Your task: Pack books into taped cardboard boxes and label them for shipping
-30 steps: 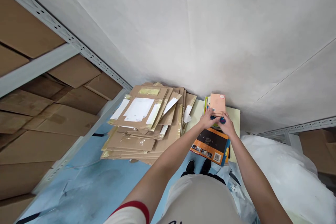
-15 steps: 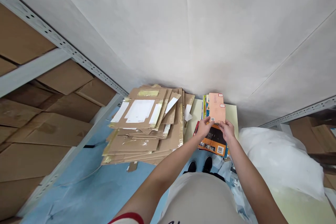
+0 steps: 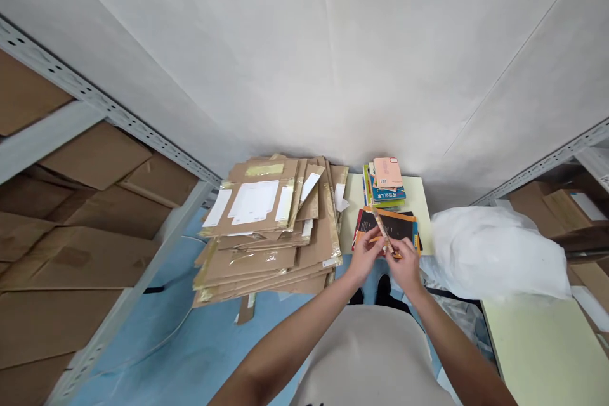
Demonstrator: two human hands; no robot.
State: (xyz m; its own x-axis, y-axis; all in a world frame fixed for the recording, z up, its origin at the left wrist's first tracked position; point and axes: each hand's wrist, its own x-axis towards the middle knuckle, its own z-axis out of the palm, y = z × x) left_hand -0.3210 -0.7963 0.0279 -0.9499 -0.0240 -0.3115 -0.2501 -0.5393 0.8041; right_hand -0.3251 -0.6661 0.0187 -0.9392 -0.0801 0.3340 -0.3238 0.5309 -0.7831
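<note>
Both of my hands hold a thin peach-coloured booklet (image 3: 383, 235), seen almost edge-on. My left hand (image 3: 365, 256) grips its left side and my right hand (image 3: 406, 260) its right side, fingers closed on it. Just beyond them lies a black and orange book (image 3: 397, 226) on a pale yellow table (image 3: 354, 206). Farther back is a small stack of books (image 3: 383, 193) with another peach booklet (image 3: 387, 172) on top.
A tall pile of flattened cardboard boxes (image 3: 271, 222) sits to the left on the blue floor (image 3: 190, 349). Metal shelving (image 3: 90, 101) with cardboard runs along the left. A white plastic bag (image 3: 490, 250) lies at the right, and a white wall (image 3: 333, 57) rises behind.
The peach booklet came off the far stack toward me and turned edge-on in both hands. A second peach booklet now shows on the stack. The view has pulled back.
</note>
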